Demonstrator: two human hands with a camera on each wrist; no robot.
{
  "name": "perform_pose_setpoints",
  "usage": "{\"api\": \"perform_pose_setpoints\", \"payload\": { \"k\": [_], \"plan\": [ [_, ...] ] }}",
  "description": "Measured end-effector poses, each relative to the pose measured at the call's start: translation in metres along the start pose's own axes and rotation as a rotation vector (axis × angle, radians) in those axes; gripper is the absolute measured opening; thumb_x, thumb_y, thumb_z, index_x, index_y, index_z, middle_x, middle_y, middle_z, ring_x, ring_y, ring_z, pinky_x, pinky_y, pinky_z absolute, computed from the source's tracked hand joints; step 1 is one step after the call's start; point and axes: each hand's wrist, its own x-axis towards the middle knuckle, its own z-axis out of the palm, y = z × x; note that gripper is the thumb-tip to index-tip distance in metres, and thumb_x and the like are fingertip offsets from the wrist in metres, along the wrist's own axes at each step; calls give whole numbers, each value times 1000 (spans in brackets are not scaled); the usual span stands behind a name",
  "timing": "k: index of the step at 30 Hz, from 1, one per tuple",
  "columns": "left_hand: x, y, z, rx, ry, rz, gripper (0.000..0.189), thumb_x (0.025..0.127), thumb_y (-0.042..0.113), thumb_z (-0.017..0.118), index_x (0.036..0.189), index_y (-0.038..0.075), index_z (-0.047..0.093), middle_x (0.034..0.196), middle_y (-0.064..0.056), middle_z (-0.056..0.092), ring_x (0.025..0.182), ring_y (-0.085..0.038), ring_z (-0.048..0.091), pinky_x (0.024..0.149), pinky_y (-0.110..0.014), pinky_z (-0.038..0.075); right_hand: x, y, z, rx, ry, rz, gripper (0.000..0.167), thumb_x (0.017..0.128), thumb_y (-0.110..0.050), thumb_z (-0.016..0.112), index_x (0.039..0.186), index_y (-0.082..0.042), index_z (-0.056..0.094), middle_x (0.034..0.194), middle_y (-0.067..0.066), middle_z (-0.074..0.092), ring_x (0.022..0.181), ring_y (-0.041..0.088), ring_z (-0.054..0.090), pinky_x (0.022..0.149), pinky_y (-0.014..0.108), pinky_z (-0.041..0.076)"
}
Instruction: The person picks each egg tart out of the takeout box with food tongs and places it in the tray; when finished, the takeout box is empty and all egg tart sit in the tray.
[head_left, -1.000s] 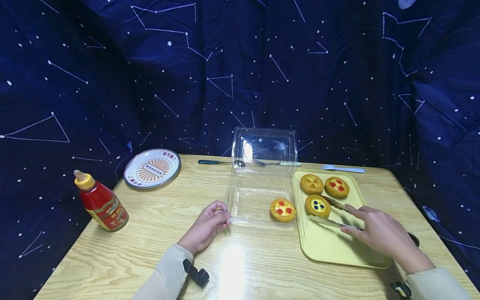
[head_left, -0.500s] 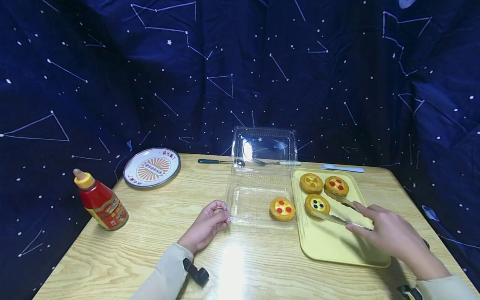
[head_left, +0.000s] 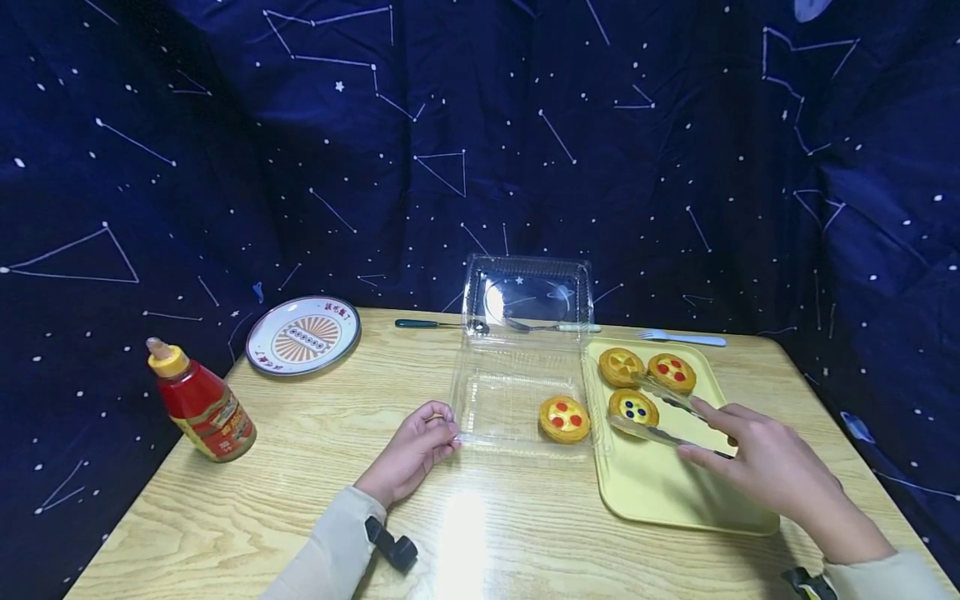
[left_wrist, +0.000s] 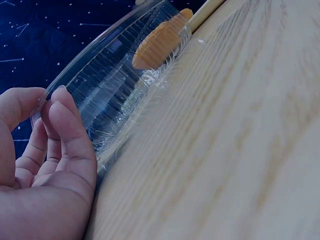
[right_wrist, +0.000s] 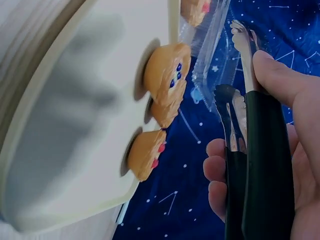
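Note:
My left hand (head_left: pixel 411 452) pinches the near left corner of a clear plastic clamshell box (head_left: pixel 495 408), whose lid stands raised at the back. One tart with red dots (head_left: pixel 564 419) sits in the box's right side. My right hand (head_left: pixel 772 458) holds metal tongs (right_wrist: pixel 265 150) with black handles, their tips apart. In the right wrist view the tongs are raised off the tray. They hover over the tart with blue dots (head_left: pixel 633 410) on the yellow tray (head_left: pixel 690 500). Behind it lie a plain-topped tart (head_left: pixel 621 367) and another red-dotted tart (head_left: pixel 672 373).
A red squeeze bottle (head_left: pixel 206 404) stands at the left, with a patterned plate (head_left: pixel 303 336) behind it. Along the back edge lie a dark-handled spoon (head_left: pixel 420 323), a pale-handled utensil (head_left: pixel 577 327) partly behind the lid, and a light blue fork (head_left: pixel 686 337). A dark starry curtain (head_left: pixel 480 125) hangs behind.
The right hand and tongs first shifted slightly right and toward the person, then back left over the blue-dotted tart. My left hand keeps its pinch on the box; the tarts stay put.

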Motion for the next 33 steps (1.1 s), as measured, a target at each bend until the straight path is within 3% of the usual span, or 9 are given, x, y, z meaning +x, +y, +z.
{"api": "perform_pose_setpoints", "payload": {
  "k": [4, 10, 17, 23, 27, 33],
  "plan": [
    [0, 1, 0, 2, 1, 5, 19, 96, 6, 61, 109, 2, 47, 90, -5, 57, 84, -14, 61, 74, -21, 52, 5, -8, 0, 8, 1, -4, 71, 81, -55, 75, 134, -9, 62, 98, 5, 67, 83, 27, 67, 65, 52, 53],
    [-2, 1, 0, -3, 4, 2, 18, 96, 7, 61, 108, 4, 48, 90, -4, 58, 84, -14, 61, 73, -21, 52, 13, -18, 3, 13, -16, -49, 71, 81, -54, 75, 134, -10, 61, 97, 2, 67, 76, 19, 62, 59, 43, 51],
    [-2, 0, 0, 0, 10, 3, 18, 96, 7, 61, 108, 4, 48, 90, -5, 58, 84, -15, 61, 72, -21, 52, 27, -32, 11, 28, -31, -108, 67, 83, -54, 73, 135, -13, 61, 112, 14, 68, 91, 33, 67, 69, 55, 54],
    [-1, -1, -1, -6, 6, 7, 17, 96, 7, 61, 107, 5, 48, 90, -4, 58, 84, -14, 61, 72, -20, 52, 38, -42, 17, -5, -51, -149, 66, 83, -56, 73, 133, -14, 64, 90, 0, 63, 70, 13, 56, 57, 40, 52],
    [0, -2, -1, -9, 6, 7, 19, 96, 6, 61, 109, 2, 47, 89, -3, 58, 84, -14, 61, 72, -20, 52, 45, -49, 19, -7, -66, -171, 67, 81, -55, 75, 132, -13, 64, 84, -4, 60, 63, 7, 48, 54, 33, 46],
    [0, -1, 1, -11, 15, 5, 22, 96, 5, 61, 110, 0, 45, 88, -2, 58, 83, -14, 61, 72, -20, 52, 51, -56, 22, -3, -91, -190, 65, 81, -53, 76, 132, -13, 64, 101, 10, 69, 73, 17, 63, 60, 40, 54]
  ]
}}
